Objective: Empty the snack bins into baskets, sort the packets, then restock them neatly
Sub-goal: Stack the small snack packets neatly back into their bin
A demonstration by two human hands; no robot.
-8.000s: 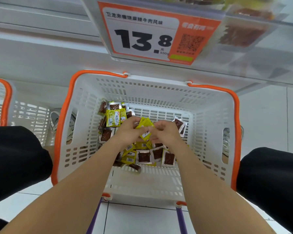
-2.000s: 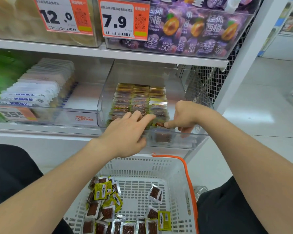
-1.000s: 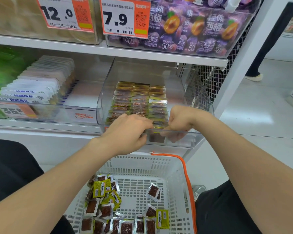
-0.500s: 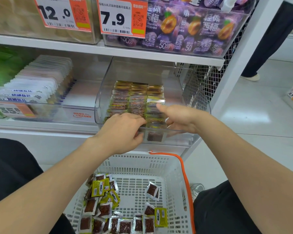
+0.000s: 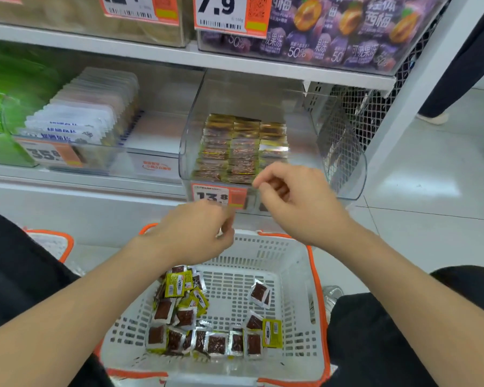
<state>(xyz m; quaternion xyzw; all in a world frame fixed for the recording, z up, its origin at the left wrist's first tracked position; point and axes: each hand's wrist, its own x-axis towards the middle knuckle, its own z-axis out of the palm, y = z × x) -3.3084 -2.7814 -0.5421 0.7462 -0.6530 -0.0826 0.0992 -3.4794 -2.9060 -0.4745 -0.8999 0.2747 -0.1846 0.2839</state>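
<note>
A clear snack bin (image 5: 347, 174) on the lower shelf holds neat rows of brown and yellow packets (image 5: 241, 146). Its 13.8 price tag (image 5: 215, 195) faces me. Below it stands a white basket with an orange rim (image 5: 316, 289), with several loose packets (image 5: 201, 325) on its floor. My left hand (image 5: 196, 233) hovers over the basket's far edge, fingers loosely curled and holding nothing. My right hand (image 5: 294, 202) is in front of the bin's front wall, fingers loosely bent, with no packet visible in it.
A second orange-rimmed basket (image 5: 53, 241) sits at the left by my knee. A bin of white packets (image 5: 78, 118) stands left of the snack bin, and purple jelly pouches (image 5: 333, 29) fill the shelf above. A person's dark-clothed leg (image 5: 464, 65) is in the aisle at the upper right.
Both hands have drawn back out of the clear bin, where they were pressing packets into rows, and now hang in front of it above the basket.
</note>
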